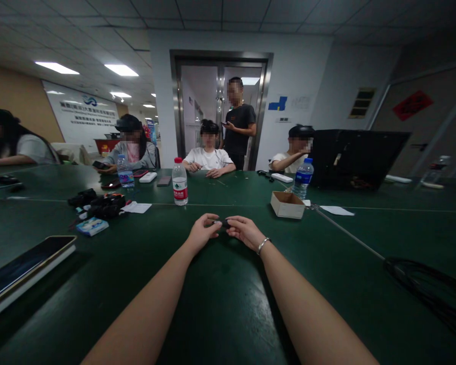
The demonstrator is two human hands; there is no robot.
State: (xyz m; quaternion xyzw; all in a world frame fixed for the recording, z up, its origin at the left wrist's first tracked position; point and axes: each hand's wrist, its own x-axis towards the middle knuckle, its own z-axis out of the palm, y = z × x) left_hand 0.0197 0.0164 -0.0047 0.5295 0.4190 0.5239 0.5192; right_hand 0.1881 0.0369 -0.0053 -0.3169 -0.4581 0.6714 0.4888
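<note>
Both my hands meet over the green table (228, 284), pinching a small black object (224, 223) between them. Its kind is too small and dark to make out. My left hand (204, 230) is closed, with thumb and fingertips at the object's left end. On the other end, my right hand (247, 231) is closed too, fingers curled round it and partly hiding it. A metal bracelet sits on my right wrist. The red-capped water bottle (180, 185) stands beyond my left hand, and a small open cardboard box (288, 205) beyond my right.
A phone on a white box (26, 274) lies at the left. Black gear (99, 203) and a blue-white packet (92, 226) lie nearby. Blue-labelled bottles (303, 178) stand farther off. Coiled black cable (421, 284) is at right, a large black case (357, 159) behind. Several people are across the table.
</note>
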